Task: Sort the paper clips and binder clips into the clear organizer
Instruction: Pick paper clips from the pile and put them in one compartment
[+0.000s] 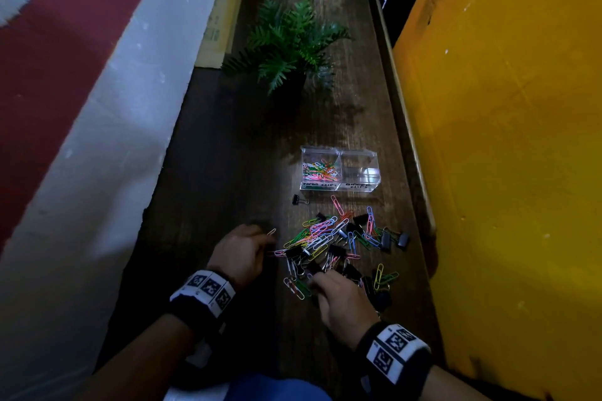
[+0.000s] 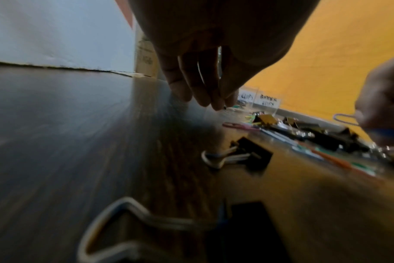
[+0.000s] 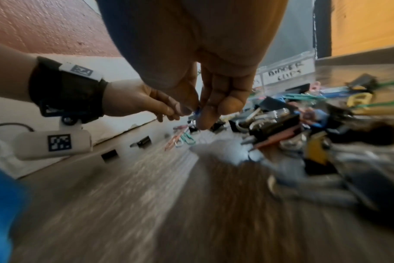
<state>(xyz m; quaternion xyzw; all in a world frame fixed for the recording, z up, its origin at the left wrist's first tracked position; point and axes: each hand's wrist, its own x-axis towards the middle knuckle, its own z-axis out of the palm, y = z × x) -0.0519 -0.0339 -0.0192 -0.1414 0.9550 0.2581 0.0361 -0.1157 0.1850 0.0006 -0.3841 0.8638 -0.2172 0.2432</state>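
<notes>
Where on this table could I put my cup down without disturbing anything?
Bare wood lies left of the clear organizer, between the fern and the left hand. It is crowded in front of the organizer: the pile of clips reaches toward the table's right edge, where both hands, the right hand too, are picking.

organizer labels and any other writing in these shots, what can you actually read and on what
"PAPER CLIPS": handwritten label on the left compartment of the clear organizer, which holds coloured paper clips.
"BINDER CLIPS": handwritten label on the right compartment.
Printing on the cardboard by the wall: too blurred to read.
Wristbands: square code markers only, no words.
</notes>
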